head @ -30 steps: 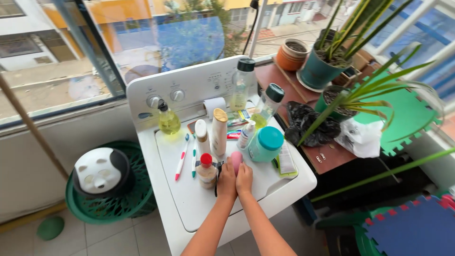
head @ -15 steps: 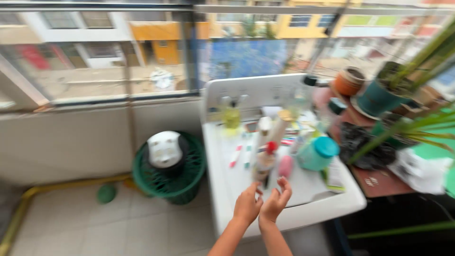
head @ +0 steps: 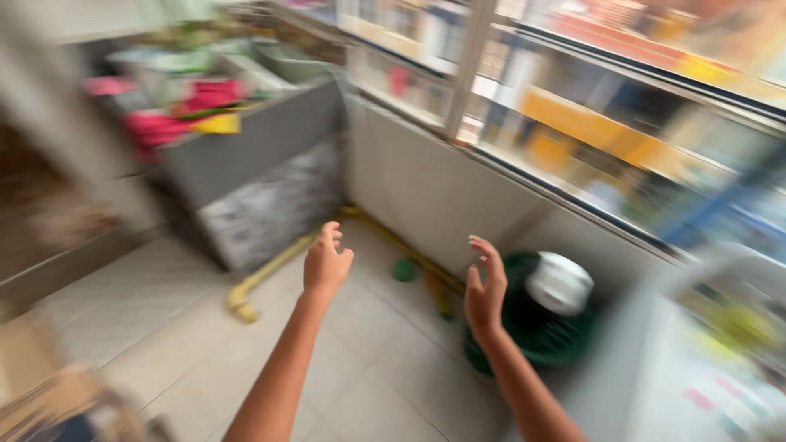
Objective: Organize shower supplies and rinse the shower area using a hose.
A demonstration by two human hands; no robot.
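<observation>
Green basket (head: 524,336) stands on the tiled floor (head: 164,319) against the low wall (head: 426,188) under the windows, with a white rounded lid-like object (head: 559,282) resting in its top; it is the thing nearest the hands, just behind and beside the right hand (head: 485,290). The whole view is blurred. A grey counter (head: 262,164) with pink, red and yellow items on it fills the upper left. A yellow pipe (head: 270,266) runs along the foot of the wall and counter. A small green round thing (head: 404,269) lies on the floor by the pipe. Both hands hang in the air, holding nothing: the left hand (head: 326,263) has its fingers loosely curled together, the right hand's fingers are loosely parted and bent.
</observation>
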